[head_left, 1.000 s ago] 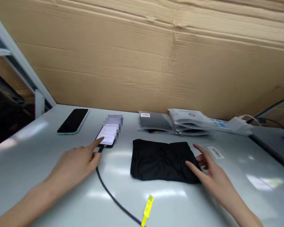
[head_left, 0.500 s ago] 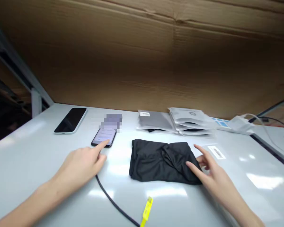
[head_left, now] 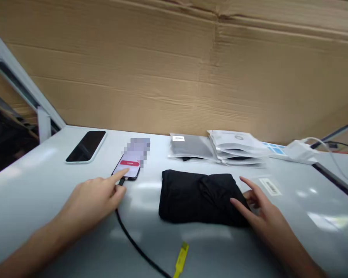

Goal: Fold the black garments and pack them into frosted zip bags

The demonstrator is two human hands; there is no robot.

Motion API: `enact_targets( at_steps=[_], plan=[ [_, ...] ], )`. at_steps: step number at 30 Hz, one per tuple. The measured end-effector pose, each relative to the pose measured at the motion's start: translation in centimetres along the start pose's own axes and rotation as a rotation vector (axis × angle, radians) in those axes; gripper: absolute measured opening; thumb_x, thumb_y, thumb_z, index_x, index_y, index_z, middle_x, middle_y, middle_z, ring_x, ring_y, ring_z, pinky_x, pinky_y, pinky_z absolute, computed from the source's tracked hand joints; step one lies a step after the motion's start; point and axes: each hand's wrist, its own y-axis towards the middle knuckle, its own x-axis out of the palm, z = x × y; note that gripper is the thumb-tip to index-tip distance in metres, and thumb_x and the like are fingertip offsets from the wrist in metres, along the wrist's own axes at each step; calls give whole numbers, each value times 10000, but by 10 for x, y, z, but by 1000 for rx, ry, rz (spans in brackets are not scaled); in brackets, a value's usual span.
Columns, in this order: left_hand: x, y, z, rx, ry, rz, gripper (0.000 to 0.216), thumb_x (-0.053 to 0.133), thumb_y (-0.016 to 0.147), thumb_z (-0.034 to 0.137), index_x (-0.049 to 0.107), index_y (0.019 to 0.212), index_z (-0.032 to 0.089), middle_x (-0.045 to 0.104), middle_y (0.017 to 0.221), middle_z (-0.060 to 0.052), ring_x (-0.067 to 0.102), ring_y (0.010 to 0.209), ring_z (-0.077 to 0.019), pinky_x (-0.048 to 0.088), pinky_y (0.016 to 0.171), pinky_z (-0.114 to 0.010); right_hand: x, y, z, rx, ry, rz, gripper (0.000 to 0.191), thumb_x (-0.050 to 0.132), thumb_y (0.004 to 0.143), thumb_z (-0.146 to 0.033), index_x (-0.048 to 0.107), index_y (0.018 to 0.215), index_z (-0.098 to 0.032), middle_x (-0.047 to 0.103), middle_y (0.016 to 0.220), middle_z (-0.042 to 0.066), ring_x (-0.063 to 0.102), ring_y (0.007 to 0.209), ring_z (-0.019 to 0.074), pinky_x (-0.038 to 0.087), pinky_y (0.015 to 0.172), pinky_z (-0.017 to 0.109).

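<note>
The index finger of my left hand (head_left: 94, 199) is stretched out onto or just over the lower screen of a lit phone (head_left: 131, 163) that shows a red bar. My thumb stands apart from that finger, and the other fingers are curled. A black cable (head_left: 135, 241) runs from the phone's lower end. Folded black cloth (head_left: 197, 197), perhaps a garment, lies flat in the middle. At its right edge rests my right hand (head_left: 262, 210), thumb and index finger spread, the other fingertips partly hidden behind the cloth.
A second phone (head_left: 87, 146) with a dark screen lies at the left. Clear bags (head_left: 237, 144) with dark contents are stacked at the back, near a white charger (head_left: 300, 150). A yellow tag (head_left: 181, 258) sits in front. Behind stands a cardboard wall (head_left: 174, 77).
A red bar has come up on the phone's screen. My left hand has drawn slightly back and left, uncovering the cable plug. My right hand stays by the cloth. The picture has brightened at the cardboard.
</note>
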Motion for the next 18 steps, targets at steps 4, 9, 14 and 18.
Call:
enact_targets(
  at_steps=[4, 9, 14, 18],
  plan=[
    [-3, 1, 1, -5, -6, -38, 590, 263, 880, 325, 515, 1399, 200, 690, 676, -76, 673, 705, -326, 429, 604, -350, 0, 0, -1, -9, 1, 15, 639, 527, 811, -573, 471, 1336, -214, 618, 792, 17, 613, 714, 207, 503, 682, 327],
    [-3, -2, 10, 31, -5, -14, 564, 263, 890, 283, 537, 1376, 203, 698, 687, -58, 680, 716, -299, 419, 624, -332, 0, 0, -2, -7, 14, 41, 655, 540, 789, -576, 477, 1324, -204, 613, 772, 19, 606, 707, 215, 508, 690, 342],
    [5, -10, 28, 154, -28, -31, 540, 305, 897, 261, 512, 1395, 238, 679, 622, -30, 661, 618, -248, 400, 583, -315, 0, -1, -3, 10, 7, 28, 675, 528, 785, -588, 461, 1335, -203, 612, 796, 23, 598, 711, 206, 500, 671, 324],
    [16, -18, 53, 464, -175, 51, 500, 327, 898, 198, 537, 1350, 234, 711, 766, -37, 663, 685, -214, 440, 610, -309, 1, 0, -3, 5, 8, 66, 677, 542, 768, -591, 474, 1318, -201, 605, 783, 18, 590, 698, 206, 496, 691, 338]
  ],
)
